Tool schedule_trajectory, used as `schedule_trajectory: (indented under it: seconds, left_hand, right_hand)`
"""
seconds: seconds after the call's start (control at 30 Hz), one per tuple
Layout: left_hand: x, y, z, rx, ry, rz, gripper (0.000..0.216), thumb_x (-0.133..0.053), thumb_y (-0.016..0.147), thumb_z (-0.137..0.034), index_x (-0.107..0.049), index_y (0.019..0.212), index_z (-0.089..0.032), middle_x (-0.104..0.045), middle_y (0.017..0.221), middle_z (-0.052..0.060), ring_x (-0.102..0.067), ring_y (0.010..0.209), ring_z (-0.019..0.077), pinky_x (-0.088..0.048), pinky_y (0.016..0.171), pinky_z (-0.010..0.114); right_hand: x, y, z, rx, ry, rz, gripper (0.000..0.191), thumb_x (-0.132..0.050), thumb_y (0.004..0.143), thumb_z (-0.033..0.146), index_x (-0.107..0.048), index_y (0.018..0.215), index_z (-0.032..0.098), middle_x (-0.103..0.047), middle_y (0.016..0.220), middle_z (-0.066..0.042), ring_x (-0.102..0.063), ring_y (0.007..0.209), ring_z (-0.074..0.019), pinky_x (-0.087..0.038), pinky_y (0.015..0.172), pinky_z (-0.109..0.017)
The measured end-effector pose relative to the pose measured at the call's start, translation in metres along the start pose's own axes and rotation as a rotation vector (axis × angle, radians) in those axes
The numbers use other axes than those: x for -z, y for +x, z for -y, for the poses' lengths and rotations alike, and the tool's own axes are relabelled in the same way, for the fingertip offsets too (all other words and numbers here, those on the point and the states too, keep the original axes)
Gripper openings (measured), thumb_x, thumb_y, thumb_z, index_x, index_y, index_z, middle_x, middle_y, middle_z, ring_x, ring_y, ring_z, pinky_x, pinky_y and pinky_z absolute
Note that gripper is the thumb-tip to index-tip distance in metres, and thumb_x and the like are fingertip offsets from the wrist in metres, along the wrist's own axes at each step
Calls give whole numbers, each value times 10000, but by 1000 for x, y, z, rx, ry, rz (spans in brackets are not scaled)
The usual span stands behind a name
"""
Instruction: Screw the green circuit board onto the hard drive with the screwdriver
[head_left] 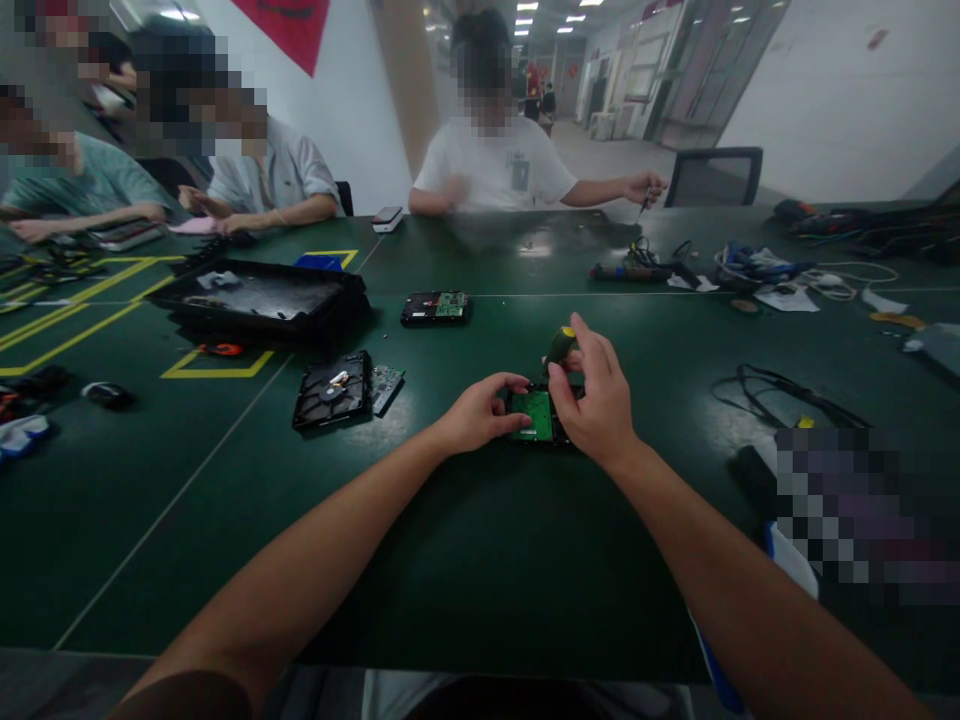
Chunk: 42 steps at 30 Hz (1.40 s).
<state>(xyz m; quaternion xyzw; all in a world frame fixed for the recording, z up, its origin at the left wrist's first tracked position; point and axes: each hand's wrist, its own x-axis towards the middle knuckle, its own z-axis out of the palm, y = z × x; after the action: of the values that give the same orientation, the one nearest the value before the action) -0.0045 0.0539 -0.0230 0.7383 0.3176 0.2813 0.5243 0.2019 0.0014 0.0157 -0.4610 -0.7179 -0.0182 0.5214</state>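
Observation:
A hard drive (534,415) lies on the dark green table (465,560) with its green circuit board facing up. My left hand (480,410) grips the drive's left side, fingers curled over its edge. My right hand (596,395) is closed around a screwdriver (559,347) with a dark green and yellow handle, held upright over the drive's right part. The tip of the tool is hidden behind my fingers.
An opened drive (334,388) and a loose circuit board (385,386) lie to the left, another drive (436,307) farther back, a black tray (259,300) beyond. Cables (787,395) lie at the right. Several people sit along the far and left sides.

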Motion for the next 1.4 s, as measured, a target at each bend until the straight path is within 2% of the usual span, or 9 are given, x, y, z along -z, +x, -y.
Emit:
schedule_trajectory:
  seconds: [0.23, 0.4, 0.57, 0.73, 0.97, 1.13, 1.3, 1.4]
  left_hand:
    - [0, 1, 4, -18, -2, -3, 566, -825, 844, -220, -558, 1342, -193, -630, 1324, 107, -552, 574, 22, -449, 474, 165]
    - [0, 1, 3, -2, -10, 4, 570, -815, 856, -228, -549, 1359, -195, -625, 1336, 113, -558, 581, 25, -447, 476, 164]
    - [1, 0, 2, -8, 14, 1, 575, -815, 858, -241, -545, 1363, -195, -638, 1305, 111, -555, 573, 27, -434, 476, 162]
    - [1, 1, 4, -10, 25, -2, 562, -812, 861, -245, -545, 1353, -191, -635, 1316, 115, -559, 574, 31, -442, 478, 170]
    - [2, 1, 7, -30, 30, 0, 584, -822, 849, -231, -547, 1363, -201, -630, 1324, 107, -565, 578, 36, -447, 472, 177]
    - [1, 1, 6, -24, 16, -10, 582, -823, 846, -225, -554, 1362, -199, -634, 1310, 102, -572, 577, 36, -457, 467, 178]
    - [0, 1, 7, -29, 39, -11, 578, -827, 842, -226, -559, 1353, -198, -636, 1306, 105, -558, 568, 28, -450, 470, 173]
    - [0, 1, 7, -24, 19, -6, 577, -819, 848, -227, -551, 1357, -197, -630, 1321, 111, -563, 575, 31, -458, 479, 180]
  right_hand:
    - [1, 0, -2, 12, -15, -37, 596, -657, 949, 235, -460, 1505, 319, -573, 1336, -95, -690, 934, -227, -641, 875, -455]
    - [0, 0, -3, 14, 7, -40, 610, -626, 951, 193, -430, 1519, 294, -570, 1385, -117, -701, 977, -243, -643, 862, -458]
    - [0, 0, -4, 11, -4, -71, 585, -702, 923, 238, -480, 1460, 304, -573, 1338, -102, -691, 951, -234, -657, 790, -428]
    - [1, 1, -2, 48, 20, -34, 559, -598, 980, 196, -451, 1509, 301, -561, 1406, -111, -697, 1033, -240, -643, 892, -442]
    - [2, 0, -2, 31, -51, -71, 608, -703, 937, 262, -470, 1497, 307, -628, 1337, -101, -696, 1008, -265, -655, 815, -463]
    - [2, 1, 1, 38, -14, -30, 622, -624, 965, 209, -431, 1550, 298, -608, 1394, -114, -706, 1034, -255, -646, 892, -463]
    - [2, 2, 2, 45, -27, -70, 577, -660, 959, 236, -488, 1504, 312, -622, 1334, -97, -709, 964, -228, -650, 862, -436]
    - [3, 2, 2, 44, -21, -40, 551, -593, 996, 217, -470, 1524, 314, -617, 1357, -97, -709, 1000, -229, -635, 911, -446]
